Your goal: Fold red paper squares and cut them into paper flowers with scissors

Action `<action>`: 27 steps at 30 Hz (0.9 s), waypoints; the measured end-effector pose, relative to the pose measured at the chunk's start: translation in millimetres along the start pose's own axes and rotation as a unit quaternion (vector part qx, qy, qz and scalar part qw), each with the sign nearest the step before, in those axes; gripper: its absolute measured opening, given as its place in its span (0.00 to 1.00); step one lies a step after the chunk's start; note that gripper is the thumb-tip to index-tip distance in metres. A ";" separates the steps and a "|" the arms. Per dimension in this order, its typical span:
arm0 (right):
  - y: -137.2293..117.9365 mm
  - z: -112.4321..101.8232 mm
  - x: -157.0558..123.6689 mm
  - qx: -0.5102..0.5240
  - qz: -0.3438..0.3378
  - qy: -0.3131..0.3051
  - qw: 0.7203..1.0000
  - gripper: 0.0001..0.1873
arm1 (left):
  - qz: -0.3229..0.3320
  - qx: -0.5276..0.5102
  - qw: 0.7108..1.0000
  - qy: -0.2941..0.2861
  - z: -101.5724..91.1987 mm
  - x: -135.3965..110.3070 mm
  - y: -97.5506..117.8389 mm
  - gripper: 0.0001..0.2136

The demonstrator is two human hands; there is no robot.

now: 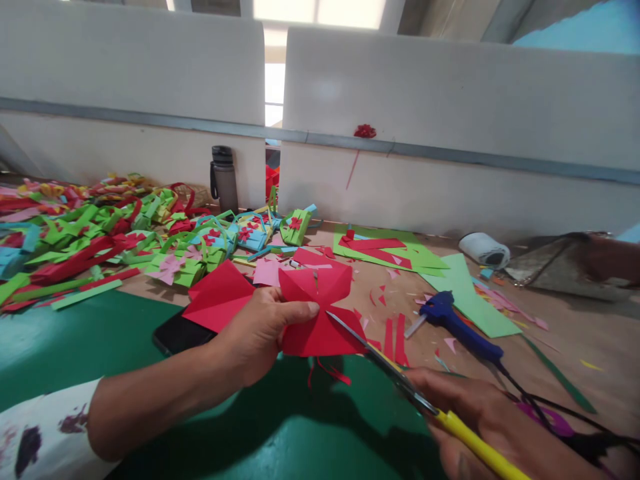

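Observation:
My left hand (260, 330) pinches a folded red paper piece (320, 310) and holds it up over the table, thumb on its face. My right hand (480, 417) grips yellow-handled scissors (400, 380). Their blades point up-left, and the tip touches the paper's right edge. Thin red strips (333, 372) hang below the paper. More red paper (217, 297) lies flat behind my left hand, partly over a black phone (175, 337).
A heap of green, red and blue paper baskets and strips (100, 233) fills the left. A blue glue gun (460, 327) lies to the right, with green sheets (465, 293), a tape roll (485, 250) and a grey bottle (225, 179). A green mat (75, 340) covers the near table.

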State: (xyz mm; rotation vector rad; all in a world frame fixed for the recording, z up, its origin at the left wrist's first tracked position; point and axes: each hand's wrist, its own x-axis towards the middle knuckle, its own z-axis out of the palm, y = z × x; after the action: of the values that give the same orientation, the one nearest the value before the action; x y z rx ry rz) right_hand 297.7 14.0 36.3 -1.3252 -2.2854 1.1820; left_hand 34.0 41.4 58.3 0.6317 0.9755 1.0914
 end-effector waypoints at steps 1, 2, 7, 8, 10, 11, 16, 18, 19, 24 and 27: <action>-2.5 -0.7 0.7 -0.001 0.002 -0.010 1.000 0.18 | -0.002 0.002 1.000 0.003 0.1 -0.3 0.1 0.08; -4.9 -1.4 1.6 0.002 0.001 -0.019 1.000 0.18 | -0.004 0.005 1.000 0.004 0.2 -0.5 0.1 0.07; -11.6 -2.5 5.0 0.018 0.003 -0.029 0.999 0.20 | -0.012 0.008 1.000 0.006 0.9 -0.5 -0.7 0.06; -12.3 -2.2 5.1 0.023 0.008 -0.032 0.999 0.21 | -0.013 0.007 1.000 0.007 1.0 -0.3 -0.9 0.07; -13.7 -1.6 4.9 0.041 0.014 -0.041 0.998 0.22 | -0.012 0.006 1.000 0.002 1.2 0.5 -1.4 0.08; -14.4 -1.2 4.7 0.048 0.016 -0.044 0.998 0.23 | -0.012 0.006 1.000 -0.001 1.2 0.8 -1.6 0.08; -17.6 -1.0 6.0 0.044 0.034 -0.034 0.998 0.21 | -0.009 0.003 1.000 0.002 0.8 1.0 -2.4 0.07; -19.1 -1.2 7.1 0.043 0.035 -0.031 0.998 0.21 | -0.005 0.003 1.000 -0.001 0.2 0.7 -2.5 0.07; -20.0 -1.4 7.6 0.045 0.034 -0.027 0.998 0.21 | -0.004 0.004 1.000 -0.006 -0.4 0.7 -2.5 0.07; -23.2 -3.4 7.4 0.025 0.014 -0.010 1.000 0.13 | 0.003 0.014 0.998 -0.058 -7.4 5.5 -2.7 0.14; -23.5 -5.8 7.2 0.015 -0.002 -0.004 1.000 0.13 | 0.006 0.027 0.996 -0.080 -12.8 10.2 -2.8 0.16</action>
State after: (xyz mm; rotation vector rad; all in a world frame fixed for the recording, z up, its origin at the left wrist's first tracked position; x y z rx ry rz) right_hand 282.5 16.9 56.3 -1.3073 -2.2658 1.2184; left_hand 25.2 49.5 46.8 0.7581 0.8651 1.0121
